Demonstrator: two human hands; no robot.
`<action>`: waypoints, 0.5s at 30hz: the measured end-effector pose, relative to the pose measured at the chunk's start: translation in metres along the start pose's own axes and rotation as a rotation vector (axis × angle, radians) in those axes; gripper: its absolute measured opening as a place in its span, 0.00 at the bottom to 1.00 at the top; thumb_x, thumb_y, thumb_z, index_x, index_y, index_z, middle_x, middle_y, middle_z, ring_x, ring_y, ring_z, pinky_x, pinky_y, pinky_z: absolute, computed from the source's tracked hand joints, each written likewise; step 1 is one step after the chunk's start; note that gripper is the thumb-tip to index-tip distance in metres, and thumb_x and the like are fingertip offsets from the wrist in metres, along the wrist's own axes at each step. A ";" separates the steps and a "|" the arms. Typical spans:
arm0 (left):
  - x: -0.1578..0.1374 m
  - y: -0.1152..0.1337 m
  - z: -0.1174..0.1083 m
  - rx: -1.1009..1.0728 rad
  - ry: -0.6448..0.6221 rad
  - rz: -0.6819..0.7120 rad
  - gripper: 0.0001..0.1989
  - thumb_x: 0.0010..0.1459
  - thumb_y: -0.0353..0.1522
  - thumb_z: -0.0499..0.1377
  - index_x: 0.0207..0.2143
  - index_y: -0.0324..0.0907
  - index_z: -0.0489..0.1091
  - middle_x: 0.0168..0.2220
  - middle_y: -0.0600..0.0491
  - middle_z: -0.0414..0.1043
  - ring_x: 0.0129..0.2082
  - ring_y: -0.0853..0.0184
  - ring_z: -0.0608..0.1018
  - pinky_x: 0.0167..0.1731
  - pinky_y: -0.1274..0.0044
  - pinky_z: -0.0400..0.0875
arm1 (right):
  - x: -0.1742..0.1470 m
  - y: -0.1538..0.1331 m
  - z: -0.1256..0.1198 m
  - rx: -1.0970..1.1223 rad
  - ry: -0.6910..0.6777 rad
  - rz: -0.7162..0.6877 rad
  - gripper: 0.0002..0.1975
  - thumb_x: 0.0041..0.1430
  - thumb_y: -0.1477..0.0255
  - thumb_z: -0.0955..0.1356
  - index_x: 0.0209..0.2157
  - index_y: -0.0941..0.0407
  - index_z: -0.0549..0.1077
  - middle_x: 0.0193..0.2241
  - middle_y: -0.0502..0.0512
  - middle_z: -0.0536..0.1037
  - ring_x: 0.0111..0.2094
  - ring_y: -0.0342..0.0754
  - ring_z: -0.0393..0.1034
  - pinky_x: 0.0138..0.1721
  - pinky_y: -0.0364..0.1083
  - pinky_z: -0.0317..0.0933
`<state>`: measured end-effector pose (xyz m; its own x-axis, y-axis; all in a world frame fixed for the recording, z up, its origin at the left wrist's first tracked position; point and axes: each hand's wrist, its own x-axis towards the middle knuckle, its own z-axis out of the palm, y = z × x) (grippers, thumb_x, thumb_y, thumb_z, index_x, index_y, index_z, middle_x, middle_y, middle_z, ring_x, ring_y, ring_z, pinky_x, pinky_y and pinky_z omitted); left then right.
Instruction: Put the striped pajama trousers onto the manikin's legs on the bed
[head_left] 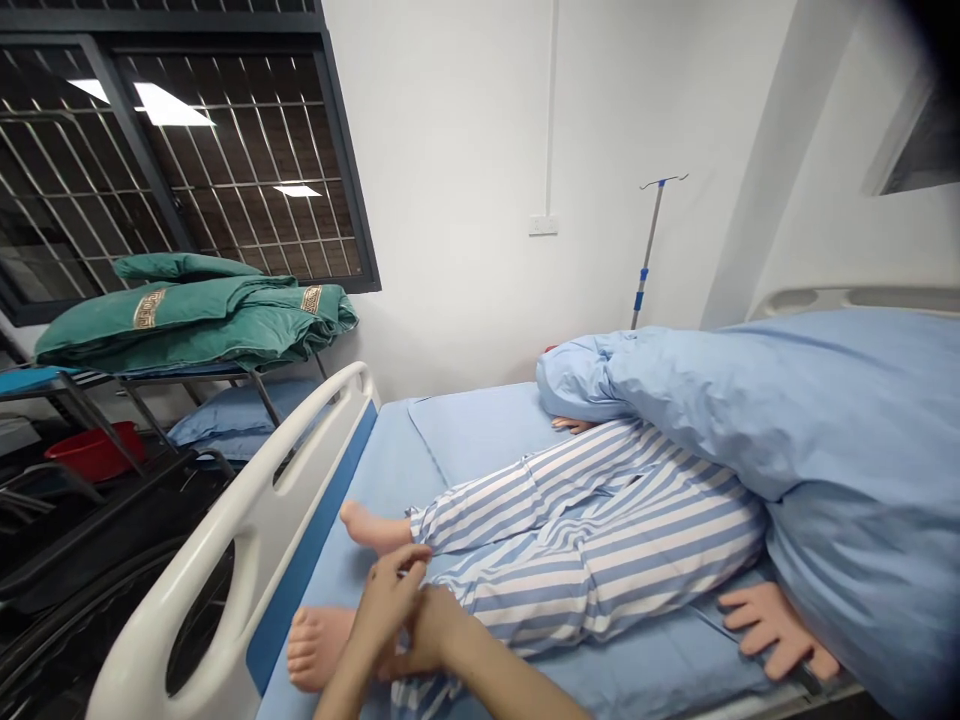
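A life-size manikin lies on the bed in blue-and-white striped trousers (600, 550). Both of my hands are at its nearer lower leg, just above the nearer bare foot (319, 645). My right hand (439, 625) is closed round the striped trouser leg near the ankle, its fingers partly hidden. Beside it, my left hand (394, 590) reaches over the ankle with loosely bent fingers apart and nothing visible in them. The farther foot (371, 527) rests on the sheet, its trouser cuff at the ankle.
A light blue quilt (750, 400) is bunched over the manikin's upper body; a manikin hand (776, 625) sticks out below it. The white footboard (247, 530) stands at the left. Behind are green folded bedding (202, 315), a red basin (97, 450) and a drip pole (649, 250).
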<state>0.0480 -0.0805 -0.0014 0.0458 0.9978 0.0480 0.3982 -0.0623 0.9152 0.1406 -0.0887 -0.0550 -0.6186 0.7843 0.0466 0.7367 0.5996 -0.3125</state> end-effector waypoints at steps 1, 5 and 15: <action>0.016 0.003 0.001 0.020 -0.019 0.014 0.10 0.41 0.31 0.54 0.27 0.42 0.73 0.32 0.52 0.74 0.39 0.60 0.72 0.41 0.73 0.66 | -0.005 0.007 -0.009 0.014 0.005 0.031 0.25 0.40 0.55 0.65 0.39 0.56 0.69 0.36 0.59 0.74 0.37 0.58 0.67 0.37 0.54 0.60; 0.075 0.000 0.019 0.291 -0.095 0.091 0.16 0.43 0.30 0.50 0.36 0.38 0.70 0.36 0.50 0.72 0.39 0.64 0.71 0.43 0.74 0.63 | -0.025 0.052 -0.041 0.081 0.115 0.083 0.27 0.46 0.53 0.61 0.43 0.57 0.68 0.37 0.59 0.74 0.39 0.55 0.66 0.39 0.50 0.59; 0.124 -0.060 0.059 1.071 -0.276 0.260 0.36 0.39 0.26 0.51 0.55 0.38 0.51 0.47 0.43 0.63 0.45 0.58 0.67 0.44 0.69 0.57 | -0.064 0.150 -0.050 0.252 0.088 0.265 0.15 0.48 0.64 0.63 0.38 0.50 0.72 0.38 0.50 0.74 0.40 0.50 0.67 0.41 0.44 0.57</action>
<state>0.0839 0.0461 -0.0738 0.3887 0.9210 -0.0244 0.9197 -0.3862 0.0706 0.3039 -0.0408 -0.0569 -0.3816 0.9242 0.0107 0.7708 0.3246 -0.5482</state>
